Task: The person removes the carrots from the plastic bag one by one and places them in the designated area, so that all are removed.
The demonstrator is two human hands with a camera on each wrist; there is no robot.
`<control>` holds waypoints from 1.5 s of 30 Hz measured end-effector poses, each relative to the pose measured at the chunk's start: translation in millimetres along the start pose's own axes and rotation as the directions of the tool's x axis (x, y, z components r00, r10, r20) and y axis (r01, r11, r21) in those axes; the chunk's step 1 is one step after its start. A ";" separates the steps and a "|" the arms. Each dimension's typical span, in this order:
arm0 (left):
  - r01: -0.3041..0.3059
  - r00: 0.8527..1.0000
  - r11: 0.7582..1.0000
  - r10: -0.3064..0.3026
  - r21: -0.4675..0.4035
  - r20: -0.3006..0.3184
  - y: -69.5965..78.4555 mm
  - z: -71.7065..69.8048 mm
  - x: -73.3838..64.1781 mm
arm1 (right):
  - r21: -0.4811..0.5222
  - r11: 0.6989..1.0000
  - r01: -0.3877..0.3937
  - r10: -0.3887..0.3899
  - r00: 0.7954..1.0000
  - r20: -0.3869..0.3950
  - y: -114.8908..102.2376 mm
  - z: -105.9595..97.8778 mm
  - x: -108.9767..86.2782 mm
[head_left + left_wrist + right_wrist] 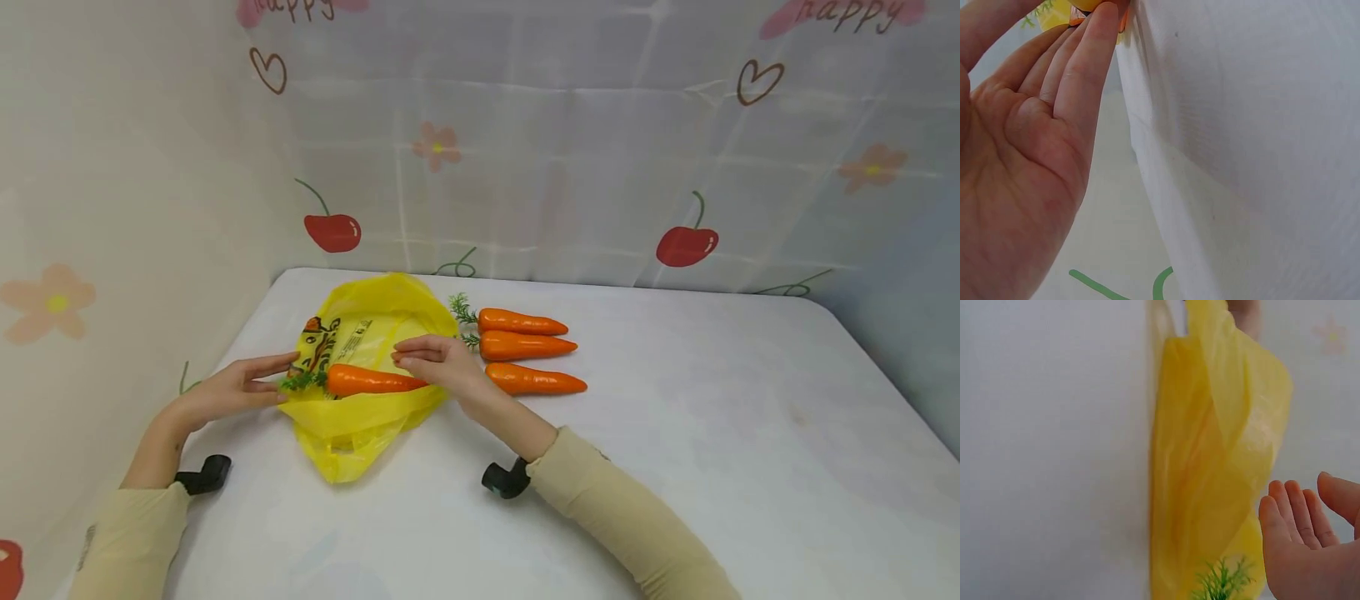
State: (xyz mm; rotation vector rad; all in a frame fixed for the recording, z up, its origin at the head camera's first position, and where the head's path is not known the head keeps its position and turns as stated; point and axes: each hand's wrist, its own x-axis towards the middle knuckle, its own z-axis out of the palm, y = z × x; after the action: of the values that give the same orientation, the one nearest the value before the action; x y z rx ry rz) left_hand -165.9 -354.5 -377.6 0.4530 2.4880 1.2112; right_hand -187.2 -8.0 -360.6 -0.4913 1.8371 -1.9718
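A yellow plastic bag (333,421) with dark printing lies on the white table, its mouth spread wide. One orange carrot (367,380) with a green leafy top rests in the opening, tip pointing right. My left hand (228,392) is at the bag's left edge, fingers stretched out by the leafy top; the left wrist view shows its fingertips against the yellow and orange. Over the bag's right side, my right hand (442,364) hovers with fingers extended and nothing in it. Its palm shows beside the bag in the right wrist view.
Three more carrots lie in a column just right of the bag: a far one (522,322), a middle one (527,345) and a near one (535,379). A white patterned curtain (540,167) hangs behind the table (712,433). Black wrist cameras sit on both forearms.
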 end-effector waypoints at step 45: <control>-0.008 1.000 1.000 0.008 0.000 0.004 1.6 2.0 -1.1 | -0.642 0.763 0.081 -0.081 0.996 0.030 27.3 43.5 42.3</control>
State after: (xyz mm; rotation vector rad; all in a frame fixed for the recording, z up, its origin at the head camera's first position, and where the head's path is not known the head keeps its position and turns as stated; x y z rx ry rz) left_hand -163.8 -352.6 -377.3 0.4651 2.4847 1.2121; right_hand -199.9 -68.5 -385.2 -0.7751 2.5183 -1.3213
